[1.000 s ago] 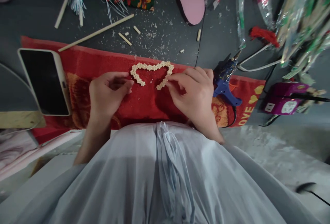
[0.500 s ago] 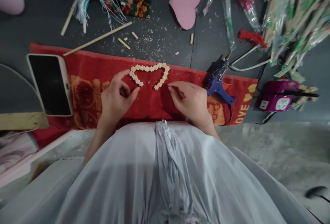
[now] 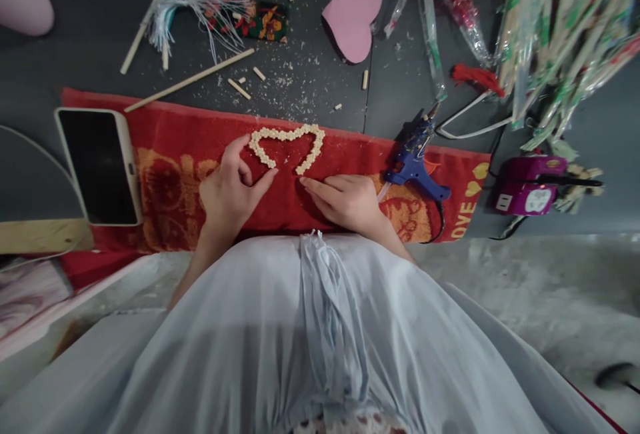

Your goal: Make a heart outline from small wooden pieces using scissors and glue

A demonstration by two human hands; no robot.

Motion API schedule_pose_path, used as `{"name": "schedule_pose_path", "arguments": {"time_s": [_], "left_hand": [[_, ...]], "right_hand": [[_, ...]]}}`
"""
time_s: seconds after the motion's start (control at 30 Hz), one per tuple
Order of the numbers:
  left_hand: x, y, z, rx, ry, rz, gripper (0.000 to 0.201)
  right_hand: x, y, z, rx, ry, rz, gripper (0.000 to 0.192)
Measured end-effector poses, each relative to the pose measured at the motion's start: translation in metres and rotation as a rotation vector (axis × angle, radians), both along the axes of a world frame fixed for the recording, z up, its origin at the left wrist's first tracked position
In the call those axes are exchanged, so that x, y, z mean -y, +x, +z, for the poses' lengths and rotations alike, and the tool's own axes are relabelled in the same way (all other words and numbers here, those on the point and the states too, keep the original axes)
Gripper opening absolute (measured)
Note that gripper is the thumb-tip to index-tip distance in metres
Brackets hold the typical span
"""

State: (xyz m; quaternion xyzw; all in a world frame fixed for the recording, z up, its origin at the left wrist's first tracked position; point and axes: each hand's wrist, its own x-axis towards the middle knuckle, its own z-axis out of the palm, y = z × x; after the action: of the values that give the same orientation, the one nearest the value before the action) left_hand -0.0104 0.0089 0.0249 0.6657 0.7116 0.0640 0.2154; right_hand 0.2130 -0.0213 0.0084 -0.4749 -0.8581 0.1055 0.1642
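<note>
While your left hand (image 3: 227,191) rests on the red towel (image 3: 175,147) at the middle of the frame, its forefinger tip touches the left lobe of the bead heart (image 3: 287,146) and its thumb points toward the heart's lower left end; the fingers are loosely curled and grip nothing. Your right hand (image 3: 347,201) lies flat on the towel just below and right of the heart, fingers stretched out and holding nothing, the forefinger tip just short of the heart's lower right end. The heart itself sits on the towel's upper edge, open at the bottom, between your two hands.

No container shows among these things. At the left of the frame a phone (image 3: 99,164) lies face up on the towel. Right of your right hand a blue glue gun (image 3: 415,164) rests on the towel, well apart from the heart. Higher up, on the dark floor, lie a pink foam heart (image 3: 353,17), a long stick (image 3: 190,79) and scattered crumbs.
</note>
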Motion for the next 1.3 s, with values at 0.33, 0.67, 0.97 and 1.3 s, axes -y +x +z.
{"name": "schedule_pose_path", "arguments": {"time_s": [0.33, 0.67, 0.97, 1.3], "left_hand": [[0.0003, -0.0022, -0.0004, 0.032, -0.003, -0.029, 0.066], [0.0014, -0.0030, -0.0019, 0.031, 0.027, -0.031, 0.065], [0.0007, -0.0020, -0.0001, 0.020, 0.015, -0.024, 0.065], [-0.0011, -0.0008, 0.0031, 0.022, -0.024, -0.014, 0.067]], "right_hand": [[-0.0014, 0.0003, -0.0032, -0.082, 0.103, -0.016, 0.028], [-0.0014, -0.0003, -0.0038, -0.077, 0.083, -0.024, 0.029], [-0.0003, 0.0010, -0.0043, -0.100, 0.061, -0.021, 0.029], [-0.0002, 0.0011, -0.0011, -0.044, 0.010, -0.010, 0.029]]}}
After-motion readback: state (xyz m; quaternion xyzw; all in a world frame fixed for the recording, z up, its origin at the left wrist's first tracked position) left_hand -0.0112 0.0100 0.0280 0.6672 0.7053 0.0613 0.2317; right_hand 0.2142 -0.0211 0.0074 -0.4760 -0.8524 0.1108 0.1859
